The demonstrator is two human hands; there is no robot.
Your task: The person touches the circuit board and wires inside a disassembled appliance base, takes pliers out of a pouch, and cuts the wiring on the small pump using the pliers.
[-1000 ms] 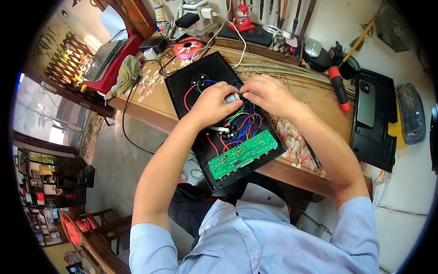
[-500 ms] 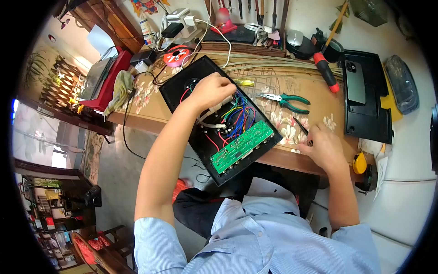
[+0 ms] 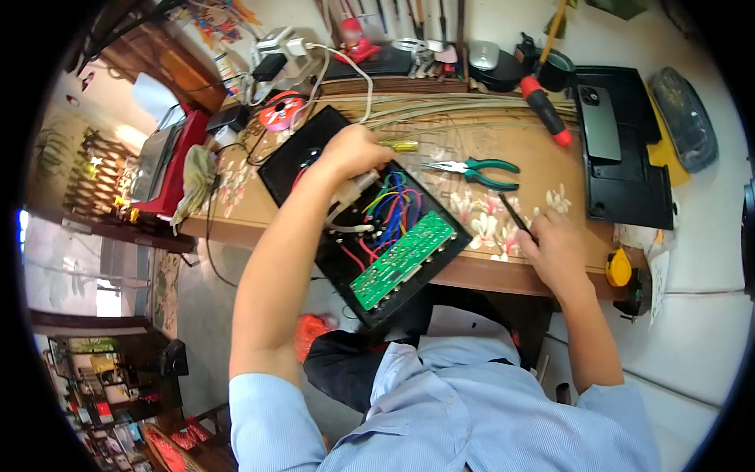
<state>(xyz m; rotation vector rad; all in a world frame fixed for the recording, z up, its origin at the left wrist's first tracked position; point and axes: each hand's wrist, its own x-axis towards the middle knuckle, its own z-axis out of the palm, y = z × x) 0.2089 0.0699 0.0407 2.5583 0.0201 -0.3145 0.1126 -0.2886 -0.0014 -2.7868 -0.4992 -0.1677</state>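
Note:
A black panel (image 3: 314,141) lies open on the wooden bench, with a green circuit board (image 3: 403,259) at its near end and a bundle of coloured wires (image 3: 397,206) in the middle. My left hand (image 3: 354,152) rests on the panel's far half, fingers curled over a small silvery part beside the wires. My right hand (image 3: 553,248) is at the bench's front edge, to the right of the panel, closed on a thin dark tool (image 3: 515,214) that points up and left.
Green-handled pliers (image 3: 472,168) and a yellow-handled screwdriver (image 3: 399,145) lie just right of the panel. A red screwdriver (image 3: 545,109), a phone (image 3: 599,123) on a black case, a solder reel (image 3: 281,111) and hanging tools sit further back. A yellow tape measure (image 3: 618,268) hangs at the front right corner.
My right hand left the wires, moved to the front right edge and took hold of the thin dark tool. My left hand stayed on the panel. The view shifted slightly.

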